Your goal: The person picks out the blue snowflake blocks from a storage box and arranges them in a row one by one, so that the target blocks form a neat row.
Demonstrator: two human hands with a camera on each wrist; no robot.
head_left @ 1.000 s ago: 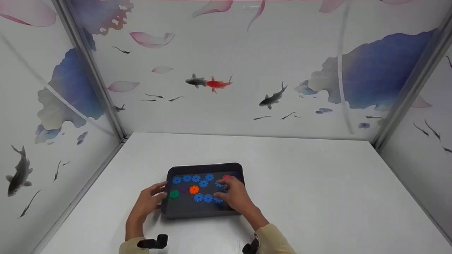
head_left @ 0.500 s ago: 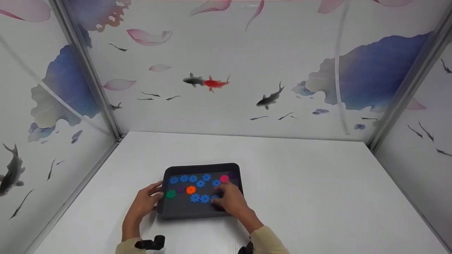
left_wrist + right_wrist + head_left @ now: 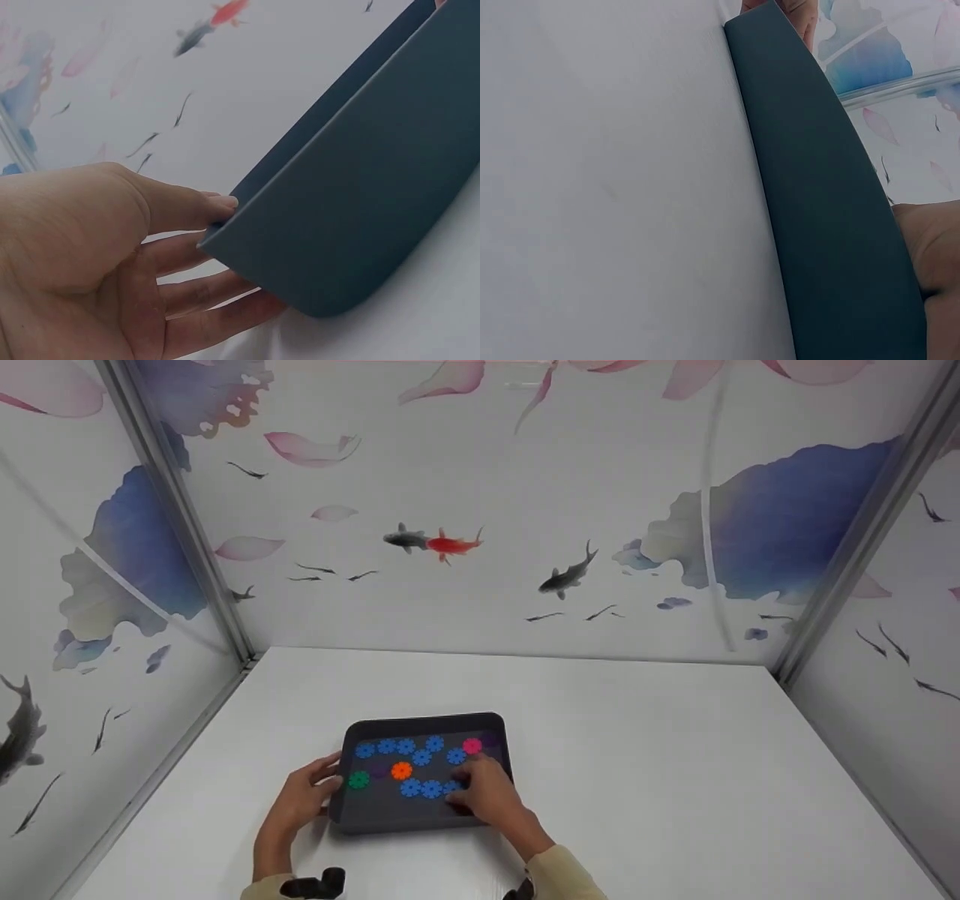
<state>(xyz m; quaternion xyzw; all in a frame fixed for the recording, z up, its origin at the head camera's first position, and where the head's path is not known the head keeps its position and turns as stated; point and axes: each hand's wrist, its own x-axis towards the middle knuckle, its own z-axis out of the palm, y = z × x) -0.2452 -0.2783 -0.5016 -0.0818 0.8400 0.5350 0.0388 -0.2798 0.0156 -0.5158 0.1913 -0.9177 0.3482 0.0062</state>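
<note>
A dark shallow tray (image 3: 390, 823) holds several flat, notched blue discs (image 3: 410, 788). Among them lie a green disc (image 3: 359, 780), an orange disc (image 3: 401, 771), a pink disc (image 3: 472, 745) and a dim purple disc (image 3: 381, 770). My left hand (image 3: 301, 797) grips the tray's left side; in the left wrist view its thumb (image 3: 184, 206) lies over the rim, with the other fingers against the outside. My right hand (image 3: 491, 793) reaches into the tray's right part, thumb and fingertips around a blue disc; I cannot tell whether they pinch it. The tray wall hides these fingertips in the right wrist view.
The tray stands on a white table (image 3: 637, 765), near its front. White printed panels with fish and petals enclose the back (image 3: 480, 607) and both sides. Black wrist cameras (image 3: 313, 885) sit at the sleeves.
My right hand's fingers have moved slightly down and toward me, uncovering the pink disc, and the thumb and fingers have drawn closer together. My left hand stays on the tray. The head view has shifted slightly.
</note>
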